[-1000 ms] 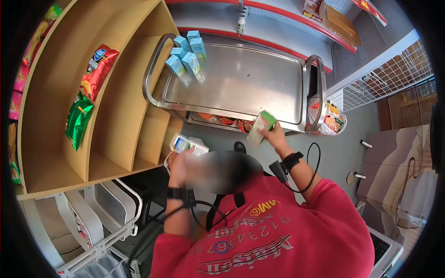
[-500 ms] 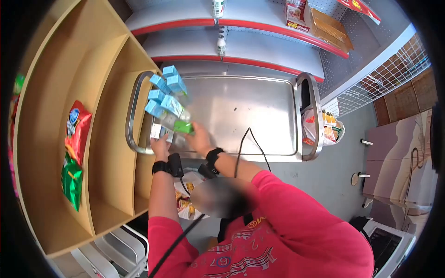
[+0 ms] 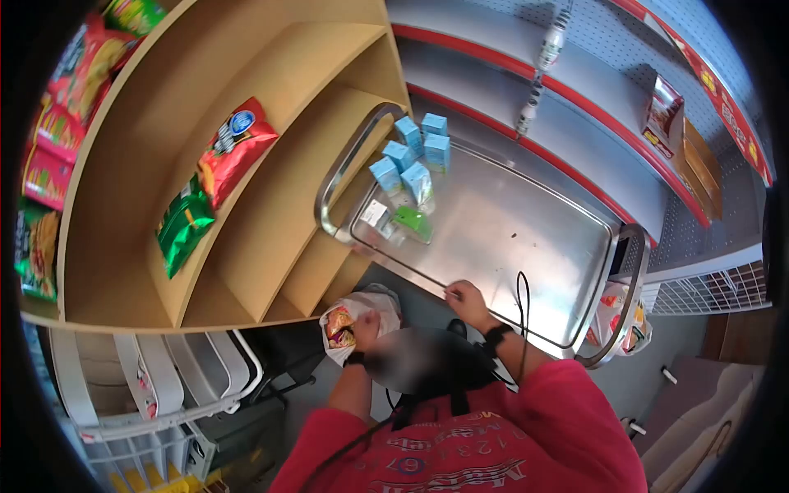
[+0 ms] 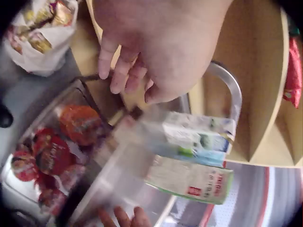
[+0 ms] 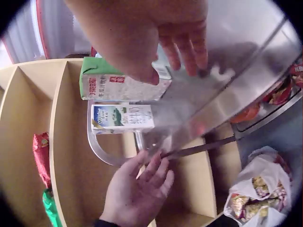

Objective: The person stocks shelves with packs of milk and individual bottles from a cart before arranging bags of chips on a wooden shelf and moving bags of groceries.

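On the steel cart top (image 3: 526,246) stand a white milk carton (image 3: 376,215) and a green-topped drink carton (image 3: 412,220), side by side in front of several light-blue cartons (image 3: 417,181). Both hands are off them. My left hand (image 4: 161,52) holds nothing, its fingers loosely bent; in the head view it overlaps a white plastic bag (image 3: 385,306) of snack packs, left of the cart. My right hand (image 3: 468,302) is at the cart's front edge, fingers relaxed and nothing in them in the right wrist view.
A wooden shelf unit (image 3: 271,172) with a red chip bag (image 3: 237,152) and a green one (image 3: 185,226) rises at the left. Red-edged metal shelves (image 3: 592,123) run behind the cart. Red packs (image 4: 52,151) lie on its lower tray. Another filled bag (image 3: 620,320) is at its right end.
The white and green-topped cartons, held one in each hand a second ago, were set down beside the blue cartons and let go. Both hands have drawn back toward the body.
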The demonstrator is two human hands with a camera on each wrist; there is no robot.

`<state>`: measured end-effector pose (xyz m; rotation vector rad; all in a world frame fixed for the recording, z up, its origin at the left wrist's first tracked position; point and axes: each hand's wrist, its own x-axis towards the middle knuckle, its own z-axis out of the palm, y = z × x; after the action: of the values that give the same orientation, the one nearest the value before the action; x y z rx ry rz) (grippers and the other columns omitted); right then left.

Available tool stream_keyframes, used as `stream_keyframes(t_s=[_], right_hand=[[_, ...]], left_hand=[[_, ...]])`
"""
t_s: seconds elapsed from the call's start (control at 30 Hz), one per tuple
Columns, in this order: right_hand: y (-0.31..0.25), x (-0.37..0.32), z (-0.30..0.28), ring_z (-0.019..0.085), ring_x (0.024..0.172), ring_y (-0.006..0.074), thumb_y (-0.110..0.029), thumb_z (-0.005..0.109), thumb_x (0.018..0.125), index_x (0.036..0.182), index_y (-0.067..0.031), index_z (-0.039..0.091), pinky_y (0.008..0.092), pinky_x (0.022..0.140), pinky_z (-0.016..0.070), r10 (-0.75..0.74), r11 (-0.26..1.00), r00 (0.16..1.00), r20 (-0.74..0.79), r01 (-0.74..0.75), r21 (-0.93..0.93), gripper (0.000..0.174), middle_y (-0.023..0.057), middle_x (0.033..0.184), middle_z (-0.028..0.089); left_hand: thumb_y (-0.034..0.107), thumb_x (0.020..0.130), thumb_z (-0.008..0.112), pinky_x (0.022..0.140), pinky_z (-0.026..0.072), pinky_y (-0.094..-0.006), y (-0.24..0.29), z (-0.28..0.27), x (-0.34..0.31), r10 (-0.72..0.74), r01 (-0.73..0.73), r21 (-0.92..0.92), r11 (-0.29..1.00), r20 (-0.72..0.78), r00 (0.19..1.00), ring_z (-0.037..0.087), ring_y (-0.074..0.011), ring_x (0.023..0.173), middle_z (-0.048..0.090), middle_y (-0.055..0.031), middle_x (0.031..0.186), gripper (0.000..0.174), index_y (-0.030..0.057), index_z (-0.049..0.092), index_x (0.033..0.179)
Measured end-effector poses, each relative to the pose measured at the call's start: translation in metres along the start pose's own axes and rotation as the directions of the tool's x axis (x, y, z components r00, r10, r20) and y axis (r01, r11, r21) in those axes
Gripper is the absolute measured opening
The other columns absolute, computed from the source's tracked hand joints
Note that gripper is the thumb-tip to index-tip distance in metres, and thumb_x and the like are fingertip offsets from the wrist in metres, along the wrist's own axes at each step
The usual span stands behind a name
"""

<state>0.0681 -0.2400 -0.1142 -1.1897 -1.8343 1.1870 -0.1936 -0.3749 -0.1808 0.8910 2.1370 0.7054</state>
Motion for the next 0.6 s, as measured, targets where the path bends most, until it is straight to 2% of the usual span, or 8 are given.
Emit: stream_keyframes(t_s=[0.03,0.07,0.13,0.23,0.4,0.47,0.5,0.6], right_hand=[[-0.017,-0.013,-0.015,0.057,0.077,0.0286,-0.012,0.059,0.071,0.079,-0.0026,0.059,0.0326,0.071,0.0451,-0.029,0.999,1.0,0.002,0.029,-0.04,0.012,0.012,0.078,0.059],[-0.024,-0.023,-0.024,0.057,0.076,0.028,-0.012,0.058,0.071,0.079,-0.0028,0.058,0.0326,0.07,0.0453,0.049,0.999,0.998,0.046,-0.049,-0.004,0.012,0.0119,0.077,0.06],[-0.025,-0.051,-0.043,0.058,0.073,0.0267,-0.012,0.058,0.072,0.079,-0.0033,0.058,0.0329,0.068,0.0456,0.212,0.976,0.975,0.065,-0.215,0.041,0.011,0.0116,0.075,0.06],[0.008,-0.093,-0.047,0.059,0.068,0.0259,-0.015,0.055,0.073,0.079,-0.0048,0.059,0.0347,0.063,0.0461,0.231,0.972,0.973,0.004,-0.23,-0.036,0.012,0.0112,0.074,0.061],[0.069,-0.206,-0.054,0.058,0.078,0.0324,-0.023,0.054,0.071,0.08,-0.0079,0.061,0.0393,0.066,0.046,0.594,0.72,0.803,0.044,-0.507,-0.474,0.019,0.0151,0.08,0.061],[0.102,-0.262,-0.051,0.058,0.079,0.0335,-0.021,0.053,0.07,0.078,-0.0058,0.062,0.0399,0.067,0.0461,0.688,0.612,0.722,0.072,-0.525,-0.592,0.019,0.0168,0.079,0.061],[0.116,-0.286,-0.05,0.058,0.079,0.0336,-0.021,0.053,0.07,0.078,-0.0054,0.062,0.0401,0.067,0.0462,0.733,0.573,0.676,0.079,-0.549,-0.608,0.02,0.0171,0.079,0.061],[0.146,-0.338,-0.048,0.058,0.079,0.0341,-0.021,0.053,0.069,0.076,-0.0043,0.063,0.0406,0.069,0.0464,0.815,0.493,0.574,0.08,-0.614,-0.616,0.021,0.0181,0.079,0.061]], left_hand=[[0.028,0.077,0.052,0.058,0.045,-0.0369,-0.024,0.004,-0.029,-0.191,0.193,-0.034,0.981,0.065,0.98,0.058,-0.0257,0.062,0.057,-0.0156,0.062,0.027,0.0017,0.058,0.077],[0.032,0.079,0.048,0.059,0.0452,-0.0426,-0.104,0.011,-0.039,0.289,-0.442,0.561,0.7,0.344,0.893,0.058,-0.0309,0.065,0.057,-0.0174,0.063,0.031,0.0025,0.059,0.076],[0.03,0.074,0.054,0.062,0.0457,-0.0441,-0.2,0.015,-0.078,0.216,-0.699,0.426,0.574,0.745,0.632,0.059,-0.0334,0.07,0.059,-0.0168,0.072,0.026,0.0049,0.059,0.079],[0.013,0.073,0.062,0.057,0.0495,-0.0354,-0.175,-0.019,-0.143,-0.558,0.744,-0.185,0.642,0.552,0.619,0.058,-0.0286,0.065,0.057,-0.0145,0.086,0.027,0.0023,0.054,0.096],[0.03,0.078,0.054,0.057,0.0488,-0.0427,-0.143,-0.04,-0.144,-0.605,0.673,0.027,0.739,0.465,0.646,0.059,-0.0307,0.074,0.058,-0.0187,0.091,0.037,0.0019,0.049,0.102],[0.031,0.07,0.06,0.064,0.0471,-0.0425,-0.132,-0.06,-0.123,0.161,-0.676,0.496,0.545,0.729,0.665,0.059,-0.0313,0.073,0.06,-0.0178,0.087,0.034,0.0056,0.054,0.093],[0.029,0.065,0.063,0.069,0.0449,-0.0422,-0.137,-0.059,-0.108,0.186,-0.702,0.541,0.464,0.715,0.674,0.058,-0.0323,0.072,0.059,-0.018,0.086,0.029,0.0074,0.058,0.084],[0.024,0.081,0.052,0.045,0.044,-0.0272,-0.092,-0.055,-0.124,-0.205,0.263,-0.087,0.961,0.414,0.887,0.057,-0.0156,0.064,0.057,-0.005,0.078,0.019,0.009,0.05,0.092]])
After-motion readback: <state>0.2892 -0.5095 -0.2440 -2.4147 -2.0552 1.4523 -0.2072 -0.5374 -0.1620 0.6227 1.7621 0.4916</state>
